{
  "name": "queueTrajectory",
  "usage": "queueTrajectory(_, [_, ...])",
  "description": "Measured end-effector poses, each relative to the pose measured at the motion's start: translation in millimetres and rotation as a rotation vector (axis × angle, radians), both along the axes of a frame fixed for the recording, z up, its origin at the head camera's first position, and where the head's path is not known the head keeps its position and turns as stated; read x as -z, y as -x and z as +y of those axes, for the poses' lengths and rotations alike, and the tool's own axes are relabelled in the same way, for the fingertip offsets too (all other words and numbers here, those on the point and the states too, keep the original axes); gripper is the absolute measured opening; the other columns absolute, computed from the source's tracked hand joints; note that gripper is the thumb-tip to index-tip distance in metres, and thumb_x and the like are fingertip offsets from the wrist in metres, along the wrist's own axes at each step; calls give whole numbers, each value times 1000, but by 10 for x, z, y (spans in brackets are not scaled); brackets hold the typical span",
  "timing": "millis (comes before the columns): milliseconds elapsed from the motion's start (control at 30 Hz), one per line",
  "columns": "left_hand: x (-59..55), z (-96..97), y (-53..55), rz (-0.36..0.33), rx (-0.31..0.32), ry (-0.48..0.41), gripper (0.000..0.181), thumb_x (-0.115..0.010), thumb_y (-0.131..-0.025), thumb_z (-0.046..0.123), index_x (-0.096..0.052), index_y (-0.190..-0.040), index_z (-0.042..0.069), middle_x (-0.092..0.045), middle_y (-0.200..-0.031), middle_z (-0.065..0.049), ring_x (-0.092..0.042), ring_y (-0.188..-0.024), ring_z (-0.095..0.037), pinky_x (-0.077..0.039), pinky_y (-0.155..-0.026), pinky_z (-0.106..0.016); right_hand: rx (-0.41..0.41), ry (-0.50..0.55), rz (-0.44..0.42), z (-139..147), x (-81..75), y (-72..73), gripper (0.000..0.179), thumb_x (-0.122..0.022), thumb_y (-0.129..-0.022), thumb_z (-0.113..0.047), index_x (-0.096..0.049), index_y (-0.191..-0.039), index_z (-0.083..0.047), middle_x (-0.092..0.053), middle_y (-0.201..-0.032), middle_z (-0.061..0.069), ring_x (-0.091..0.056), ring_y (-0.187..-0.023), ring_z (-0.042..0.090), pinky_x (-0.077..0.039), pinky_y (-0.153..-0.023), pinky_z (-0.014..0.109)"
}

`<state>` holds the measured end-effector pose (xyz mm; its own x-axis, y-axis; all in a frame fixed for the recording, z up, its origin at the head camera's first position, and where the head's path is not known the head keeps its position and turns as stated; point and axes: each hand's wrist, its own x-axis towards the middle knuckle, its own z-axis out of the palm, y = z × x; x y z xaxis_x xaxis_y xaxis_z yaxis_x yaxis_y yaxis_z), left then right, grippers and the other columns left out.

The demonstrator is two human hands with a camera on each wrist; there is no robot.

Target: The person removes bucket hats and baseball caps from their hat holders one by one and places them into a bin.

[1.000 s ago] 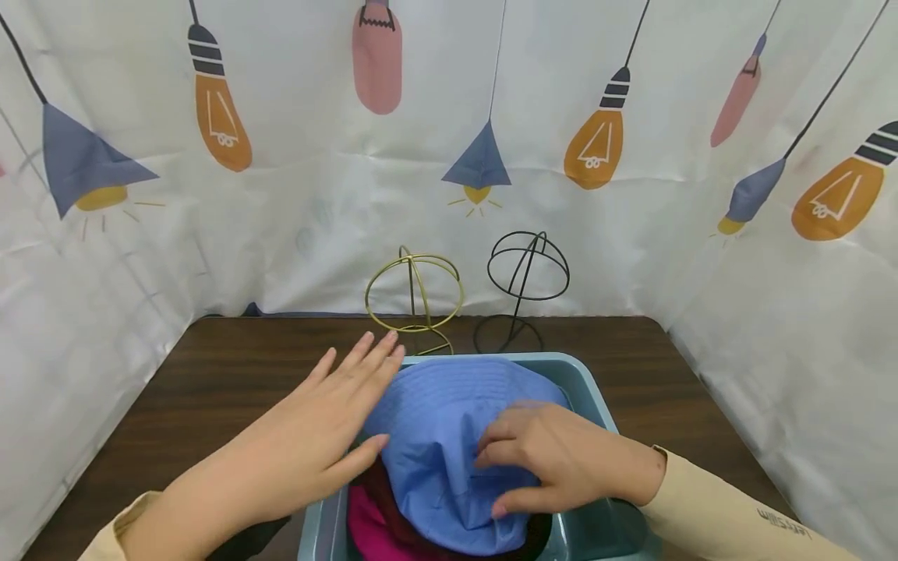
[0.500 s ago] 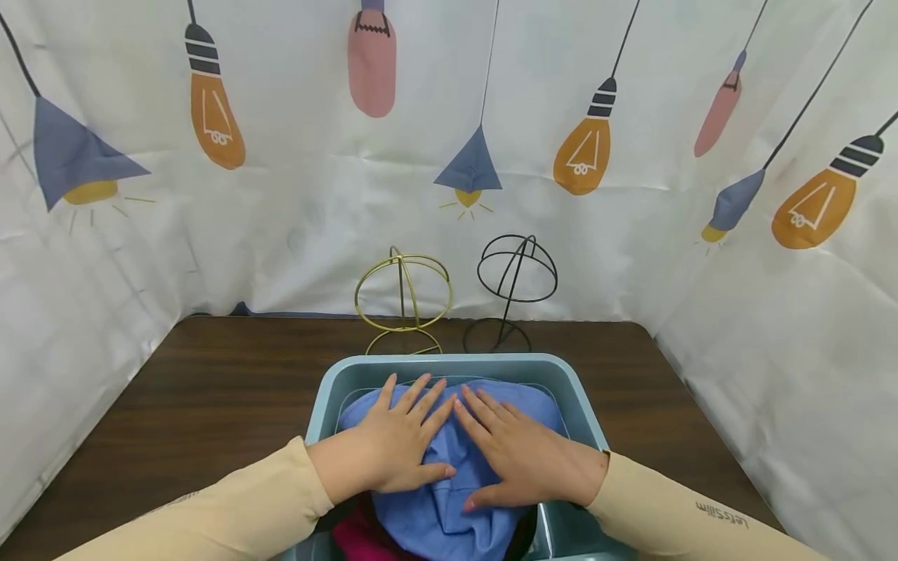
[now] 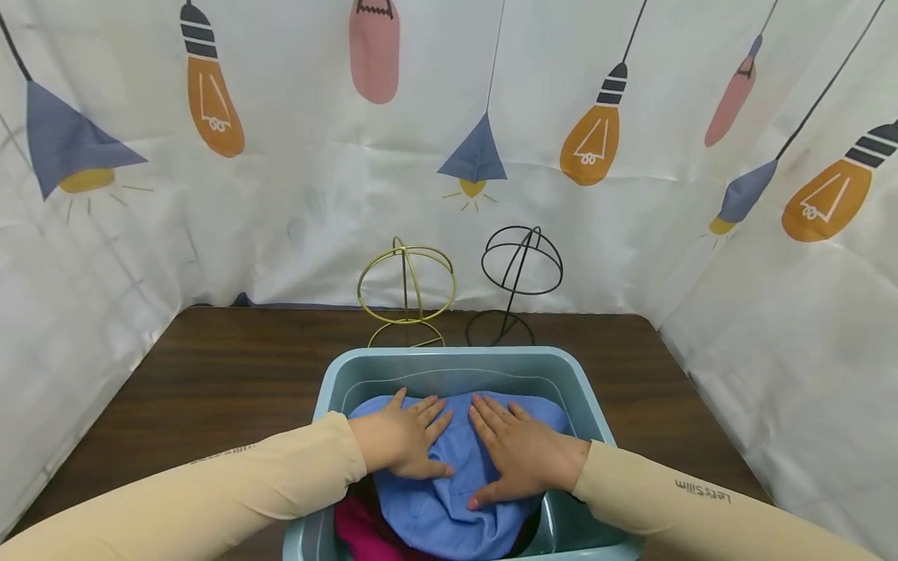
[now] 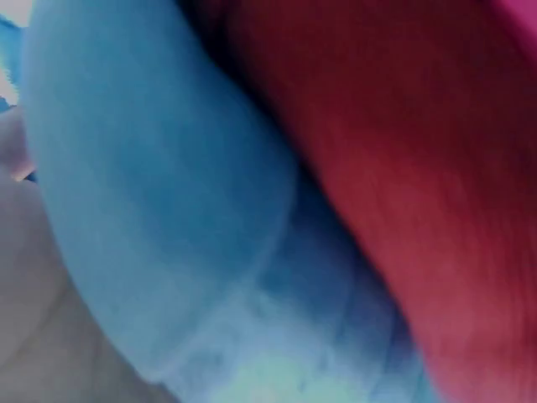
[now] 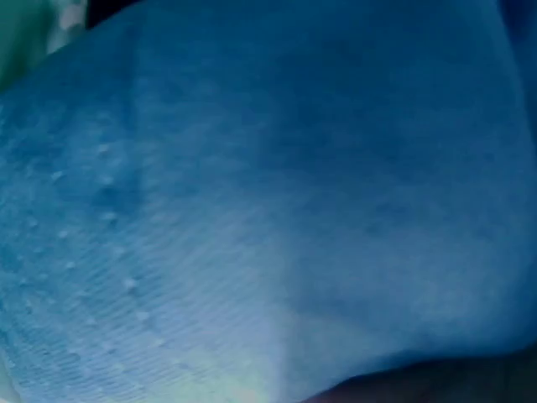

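A blue cloth hat (image 3: 449, 518), its brim stitched in rows, lies crumpled on top of other fabric in a light blue plastic bin (image 3: 456, 355). My left hand (image 3: 409, 444) rests on its left part with the fingers spread. On the right part my right hand (image 3: 521, 458) lies flat, fingers pointing away from me. Underneath are magenta fabric (image 3: 363, 531) and a dark red cloth item (image 4: 394, 193), which shows ribbed in the left wrist view. Close blue fabric (image 5: 277, 193) nearly fills the right wrist view. The hat's underside is hidden.
Behind the bin stand a gold wire stand (image 3: 407, 318) and a black wire stand (image 3: 512, 292), each with a domed top. All rest on a dark wooden table (image 3: 231, 366). A white curtain (image 3: 316, 195) printed with lamps hangs around the back and sides.
My left hand has come from the bin's left edge onto the blue hat. My right hand's bent fingers have straightened and flattened on it. The hat now sits lower in the bin.
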<state>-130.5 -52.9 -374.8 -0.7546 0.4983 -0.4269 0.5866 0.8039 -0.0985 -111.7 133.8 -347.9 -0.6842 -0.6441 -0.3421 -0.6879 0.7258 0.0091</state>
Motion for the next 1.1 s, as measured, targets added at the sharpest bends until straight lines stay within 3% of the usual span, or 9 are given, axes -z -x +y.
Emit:
queueTrajectory(200, [269, 49, 55, -33, -34, 90, 82, -43, -84, 73, -32, -150, 25, -27, -154, 7, -20, -142, -12, -17, -112, -49, 22, -96, -31, -110, 101, 20, 104, -57, -76, -73, -31, -148, -2, -25, -155, 13, -23, -142, 24, -28, -110, 47])
queueTrajectory(300, [318, 65, 74, -63, -65, 121, 82, -45, -83, 73, -31, -150, 26, -26, -155, 8, -17, -143, -12, -15, -113, -47, 50, -149, -50, -189, 158, 42, 104, -59, -74, -73, -33, -148, -5, -27, -154, 10, -24, -142, 22, -29, -109, 44])
queueTrajectory(567, [451, 38, 68, -144, -106, 98, 81, -46, -85, 71, -32, -150, 25, -24, -155, 7, -16, -143, -15, -12, -114, -48, 77, -267, -90, -303, 321, 52, 103, -58, -72, -76, -32, -149, -12, -26, -155, 2, -25, -141, 17, -31, -109, 40])
queueTrajectory(667, [433, 28, 66, -164, -111, 91, 79, -47, -85, 68, -33, -149, 24, -25, -155, 6, -17, -143, -17, -13, -113, -49, 91, -287, -104, -329, 354, 68, 103, -58, -72, -75, -31, -150, -13, -25, -155, 1, -24, -141, 16, -31, -109, 40])
queueTrajectory(900, [90, 75, 12, -203, -175, 113, 74, -51, -86, 63, -37, -147, 25, -29, -153, 8, -21, -142, -14, -15, -114, -44, 90, -305, -119, -369, 373, 144, 100, -60, -73, -73, -33, -149, -13, -29, -153, 0, -28, -139, 16, -33, -107, 43])
queueTrajectory(1100, [-38, 90, 20, -212, -203, 76, 72, -53, -86, 63, -41, -145, 25, -35, -150, 7, -25, -141, -17, -17, -113, -48, 129, -264, -152, -340, 323, 198, 97, -64, -71, -72, -37, -147, -17, -34, -151, 0, -33, -137, 19, -37, -104, 44])
